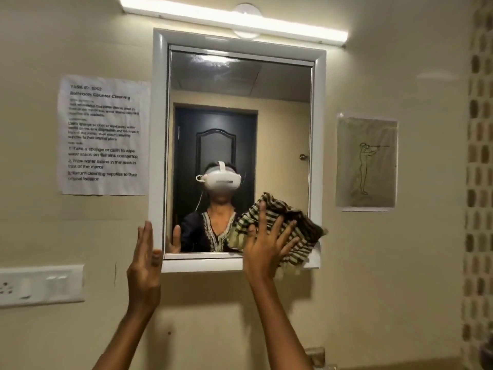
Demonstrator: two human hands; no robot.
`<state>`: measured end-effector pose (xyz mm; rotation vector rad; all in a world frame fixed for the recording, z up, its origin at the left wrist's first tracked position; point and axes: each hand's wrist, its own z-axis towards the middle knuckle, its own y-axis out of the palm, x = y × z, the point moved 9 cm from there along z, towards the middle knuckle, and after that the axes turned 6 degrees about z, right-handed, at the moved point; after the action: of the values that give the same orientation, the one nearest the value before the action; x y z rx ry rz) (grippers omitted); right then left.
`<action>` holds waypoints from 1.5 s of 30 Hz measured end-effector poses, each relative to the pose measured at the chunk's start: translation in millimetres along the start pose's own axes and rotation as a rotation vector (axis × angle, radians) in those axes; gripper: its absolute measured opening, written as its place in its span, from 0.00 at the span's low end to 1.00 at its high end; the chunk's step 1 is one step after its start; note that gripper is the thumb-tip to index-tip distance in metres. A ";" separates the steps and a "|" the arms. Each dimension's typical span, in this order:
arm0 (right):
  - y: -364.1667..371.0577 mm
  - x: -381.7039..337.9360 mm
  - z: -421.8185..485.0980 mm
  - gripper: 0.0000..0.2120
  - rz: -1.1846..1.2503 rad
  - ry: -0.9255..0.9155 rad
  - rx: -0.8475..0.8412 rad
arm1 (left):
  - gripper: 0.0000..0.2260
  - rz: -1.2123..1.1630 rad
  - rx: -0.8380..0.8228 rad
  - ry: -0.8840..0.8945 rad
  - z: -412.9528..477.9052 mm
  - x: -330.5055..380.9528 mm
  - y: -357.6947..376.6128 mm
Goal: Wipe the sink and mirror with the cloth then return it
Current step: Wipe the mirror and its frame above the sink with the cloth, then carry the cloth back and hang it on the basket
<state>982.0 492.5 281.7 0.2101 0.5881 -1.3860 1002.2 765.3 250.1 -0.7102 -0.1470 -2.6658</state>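
A white-framed mirror (240,84) hangs on the beige wall ahead of me. My right hand (264,247) presses a striped green-and-cream cloth (296,222) flat against the mirror's lower right corner, fingers spread over it. The cloth overlaps the frame's bottom right edge. My left hand (145,252) rests against the frame's lower left corner, fingers extended, holding nothing. The sink is out of view below.
A printed task sheet (102,134) is taped left of the mirror and a line drawing (366,162) right of it. A white switch panel (40,285) sits low on the left wall. A tube light (232,18) glows above. Patterned tiles (478,156) run down the right edge.
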 end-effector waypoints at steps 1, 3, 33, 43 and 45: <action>1.9 -8.0 -5.5 0.26 0.007 -0.004 -0.001 | 0.33 -0.021 -0.031 -0.013 -12.3 4.6 6.8; 10.5 -27.1 -22.9 0.31 0.016 -0.134 -0.048 | 0.33 -0.085 -0.085 -0.041 -34.0 16.5 19.6; -331.7 138.5 -217.8 0.20 0.010 -0.252 -0.038 | 0.26 -0.981 -1.194 -0.558 -308.0 207.3 213.1; -490.0 287.8 -207.6 0.16 0.255 0.540 -0.289 | 0.20 -1.022 -1.716 -0.324 -403.1 375.5 276.7; -556.4 304.7 -207.5 0.14 0.182 0.555 -0.223 | 0.12 -0.958 -1.700 -0.273 -426.3 410.7 294.5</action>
<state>412.7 221.4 62.8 0.4633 1.1474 -1.0705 590.2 274.8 86.2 -1.6906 2.4589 -2.8331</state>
